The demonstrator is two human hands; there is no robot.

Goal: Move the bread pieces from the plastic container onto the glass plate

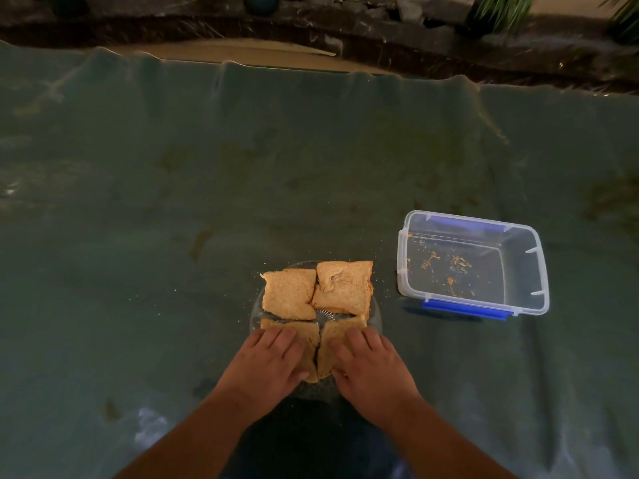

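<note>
1. Glass plate (256, 307), lower centre of frame, on green cloth (173, 202); carries bread pieces (289, 294) in a 2-by-2 layout, with a 2nd piece stacked at the upper right.
2. Left hand (268, 364): fingers extended, lying flat on the lower-left piece.
3. Right hand (371, 366): fingers extended, lying flat on the lower-right piece.
4. Plastic container (525, 271), right of plate and apart from it, holds only crumbs (446, 266); blue clips visible.
</note>
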